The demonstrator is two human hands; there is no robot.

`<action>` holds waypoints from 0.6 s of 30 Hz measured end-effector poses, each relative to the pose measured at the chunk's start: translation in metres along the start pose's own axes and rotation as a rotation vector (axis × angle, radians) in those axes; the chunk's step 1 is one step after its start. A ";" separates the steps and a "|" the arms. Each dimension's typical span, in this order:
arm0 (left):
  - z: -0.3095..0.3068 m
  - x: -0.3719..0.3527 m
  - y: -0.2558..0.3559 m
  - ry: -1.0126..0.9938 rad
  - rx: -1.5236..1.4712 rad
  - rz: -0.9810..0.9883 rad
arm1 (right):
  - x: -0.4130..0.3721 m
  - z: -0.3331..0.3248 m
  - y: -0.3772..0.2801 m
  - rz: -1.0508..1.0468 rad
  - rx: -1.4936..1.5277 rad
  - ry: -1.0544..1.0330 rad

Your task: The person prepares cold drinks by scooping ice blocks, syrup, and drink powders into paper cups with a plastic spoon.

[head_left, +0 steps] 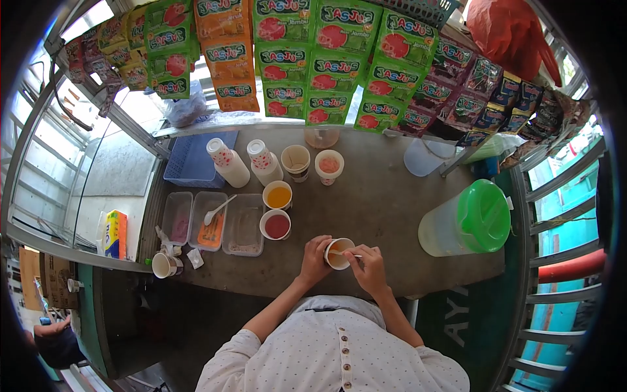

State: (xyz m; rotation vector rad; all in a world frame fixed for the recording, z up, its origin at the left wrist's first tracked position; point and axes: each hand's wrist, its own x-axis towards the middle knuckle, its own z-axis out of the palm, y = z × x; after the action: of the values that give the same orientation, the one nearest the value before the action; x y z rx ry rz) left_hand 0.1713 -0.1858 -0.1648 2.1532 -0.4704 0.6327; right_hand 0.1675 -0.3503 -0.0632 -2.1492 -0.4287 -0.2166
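Note:
My left hand (316,259) is wrapped round the side of a paper cup (337,264) near the front edge of the table. Orange liquid shows inside this cup. In my right hand (369,269) is the handle of a pale spoon (343,253), pinched between the fingers. Its lower end dips into the cup, so the bowl is hidden. To the left of the cup stand a cup of red drink (275,225) and a cup of orange drink (279,195). Farther back is a cup with pinkish contents (329,166).
Three clear plastic tubs (243,225) sit at the left, one with a white spoon (217,210). Behind them are stacked cups (228,164) and a blue basket (199,160). A green-lidded jug (450,222) stands right. Drink sachets (281,59) hang overhead. Another person's hand (53,327) shows lower left.

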 end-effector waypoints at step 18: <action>-0.001 0.003 -0.001 -0.062 -0.091 -0.003 | 0.011 0.001 0.001 0.074 -0.003 0.049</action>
State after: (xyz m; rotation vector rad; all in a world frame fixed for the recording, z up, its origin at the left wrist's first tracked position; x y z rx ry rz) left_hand 0.1737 -0.1847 -0.1634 2.0914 -0.5200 0.5341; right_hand 0.1777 -0.3472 -0.0612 -2.1534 -0.3196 -0.2277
